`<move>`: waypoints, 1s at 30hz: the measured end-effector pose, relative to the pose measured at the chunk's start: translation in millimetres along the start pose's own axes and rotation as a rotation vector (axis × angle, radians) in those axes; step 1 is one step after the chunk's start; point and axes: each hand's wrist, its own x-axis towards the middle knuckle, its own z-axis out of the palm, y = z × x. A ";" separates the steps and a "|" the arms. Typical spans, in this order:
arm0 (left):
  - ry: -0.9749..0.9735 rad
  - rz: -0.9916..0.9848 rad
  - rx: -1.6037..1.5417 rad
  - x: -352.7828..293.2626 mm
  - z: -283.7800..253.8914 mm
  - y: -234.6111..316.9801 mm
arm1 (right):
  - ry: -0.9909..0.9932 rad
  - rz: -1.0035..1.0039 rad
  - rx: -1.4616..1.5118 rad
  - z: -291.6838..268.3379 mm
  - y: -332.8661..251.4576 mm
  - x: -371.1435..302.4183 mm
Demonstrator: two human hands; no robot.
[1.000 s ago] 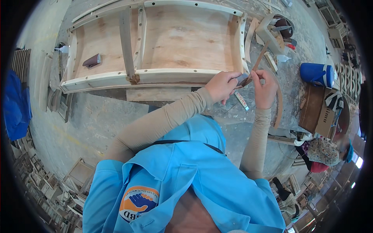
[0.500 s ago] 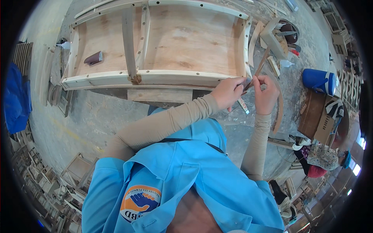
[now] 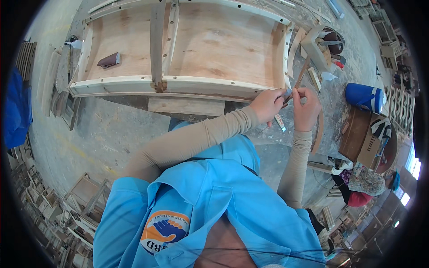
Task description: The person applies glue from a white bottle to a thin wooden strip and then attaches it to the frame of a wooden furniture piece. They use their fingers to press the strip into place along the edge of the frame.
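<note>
My left hand [image 3: 267, 106] reaches across to the near right corner of a pale wooden frame panel [image 3: 223, 84]. Its fingers are closed, with a small greyish thing at the tips that is too small to name. Close beside it, my right hand [image 3: 307, 109] pinches a thin brown strip [image 3: 301, 72] between thumb and finger. That strip slants up and away past the frame's corner; the fingers hide part of it. A whitish tape-like piece with markings [image 3: 280, 123] shows below the two hands. Rolled brown sandpaper [image 3: 109, 60] lies inside the panel's left bay.
Beyond my right hand stands a pale container [image 3: 313, 47] holding tools. A curved wooden strip [image 3: 320, 129] lies on the floor at right. Farther right are a blue cooler jug [image 3: 364, 97] and a cardboard box [image 3: 370, 149]. A loose board [image 3: 185, 106] sits under the panel's near edge.
The view has shifted slightly, so the panel sits a little higher and further right in it. Both hands stay together at the corner, with only small finger movements.
</note>
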 end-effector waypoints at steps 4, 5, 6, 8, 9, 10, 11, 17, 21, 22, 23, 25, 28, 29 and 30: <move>-0.037 -0.004 0.000 -4.3 -3.2 5.2 | -0.004 -0.003 -0.006 -1.2 0.3 0.3; -0.038 -0.007 0.003 -5.6 -3.8 6.0 | -0.005 0.001 0.001 -1.4 0.0 0.0; -0.040 -0.010 0.007 -6.8 -4.5 6.5 | -0.006 0.005 0.008 -1.7 -0.9 0.1; -0.043 -0.013 0.021 -12.2 -8.5 5.1 | -0.007 0.020 0.030 -1.2 -1.5 -0.3; -0.044 -0.014 0.028 -13.6 -8.7 4.7 | -0.007 0.028 0.043 -1.1 -1.4 -0.3; -0.042 -0.014 0.025 -13.9 -7.8 5.4 | -0.009 0.034 0.058 -0.5 -1.3 0.2; -0.039 -0.013 0.022 -14.0 -6.7 6.2 | -0.009 0.040 0.066 0.0 -0.4 0.3; -0.003 -0.029 0.044 -11.4 -1.0 11.6 | -0.032 0.088 0.129 0.2 5.2 -0.9; 0.014 -0.025 0.033 -5.1 2.0 6.7 | -0.071 0.118 0.176 -4.3 3.3 2.1; 0.016 -0.027 0.032 -4.1 2.4 7.7 | -0.079 0.124 0.181 -4.4 3.3 2.8; 0.019 -0.029 0.032 -3.7 2.9 9.7 | -0.081 0.126 0.184 -4.3 3.8 3.0; 0.026 -0.031 0.032 -2.8 3.8 10.3 | -0.085 0.129 0.194 -4.1 4.7 3.5; 0.040 -0.018 0.034 -1.2 6.1 8.8 | -0.084 0.136 0.213 -2.8 9.2 2.5; 0.044 -0.006 0.036 -0.8 6.9 8.5 | -0.088 0.138 0.211 -3.6 9.3 2.9; 0.048 0.005 0.038 -0.4 7.5 8.1 | -0.092 0.141 0.209 -4.3 9.3 3.3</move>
